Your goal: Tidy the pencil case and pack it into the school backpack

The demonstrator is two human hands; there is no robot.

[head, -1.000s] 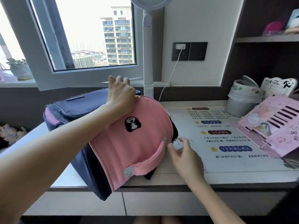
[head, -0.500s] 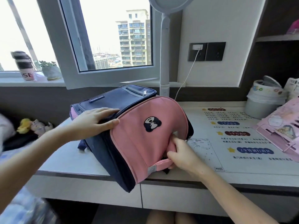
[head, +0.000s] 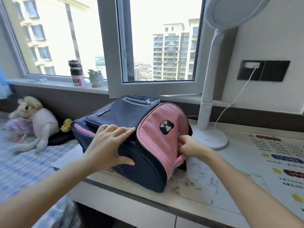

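Observation:
A navy and pink school backpack (head: 125, 116) lies on the desk (head: 189, 193), its pink top flap with a panda patch facing me. My left hand (head: 110, 145) lies flat on the navy side with fingers spread, thumb hooked around the lower edge. At the right edge of the pink flap, beside the pink handle strap, my right hand (head: 189, 145) is pinched shut on something small, which I cannot make out. No pencil case is in view.
A white desk lamp (head: 208, 112) stands just behind and right of the backpack, its cable running to a wall socket (head: 251, 66). A printed chart (head: 279, 162) covers the desk's right side. Plush toys (head: 32, 122) lie on the bed at left. An open window frame overhangs the desk.
My left hand slid from the top of the pink flap down onto the navy side. My right hand moved from the desk to the flap's right edge and pinched shut. The camera turned left.

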